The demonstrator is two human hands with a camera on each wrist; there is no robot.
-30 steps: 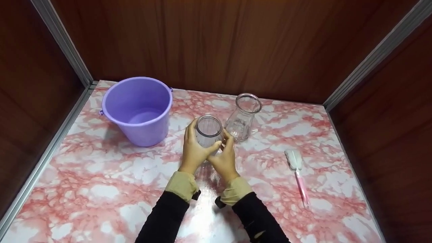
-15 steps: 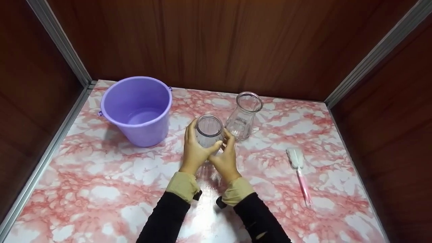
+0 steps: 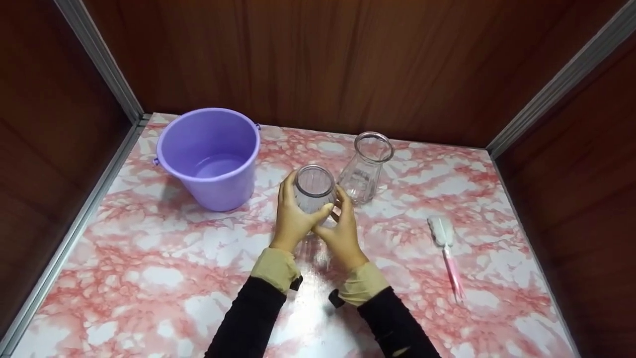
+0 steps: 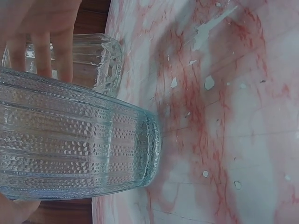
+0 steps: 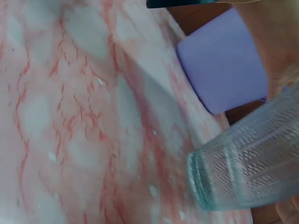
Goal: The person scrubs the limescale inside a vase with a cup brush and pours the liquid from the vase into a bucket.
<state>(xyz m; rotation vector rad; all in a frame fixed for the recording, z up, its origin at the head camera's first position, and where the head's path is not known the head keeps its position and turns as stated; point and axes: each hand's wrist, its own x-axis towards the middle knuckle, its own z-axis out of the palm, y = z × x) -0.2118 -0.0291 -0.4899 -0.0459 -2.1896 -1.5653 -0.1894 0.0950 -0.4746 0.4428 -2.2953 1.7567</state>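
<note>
My left hand [image 3: 292, 219] and right hand [image 3: 343, 233] grip a clear, ribbed, dimpled glass jar [image 3: 313, 191] from opposite sides, mouth upward; base contact cannot be determined. A clear, flared-mouth glass vase [image 3: 361, 176] stands just beyond, to the right. A purple round bucket [image 3: 223, 193] stands left; a white-headed, pink-handled brush [image 3: 442, 231] lies right.

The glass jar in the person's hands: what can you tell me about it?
The jar looks like clear glass, with a round open mouth, a thick rim and lengthwise bands of small bumps; its base looks bluish. It seems empty and is roughly upright, right of the bucket, held between the left hand and right hand. Whether its base touches the table is unclear.
</note>
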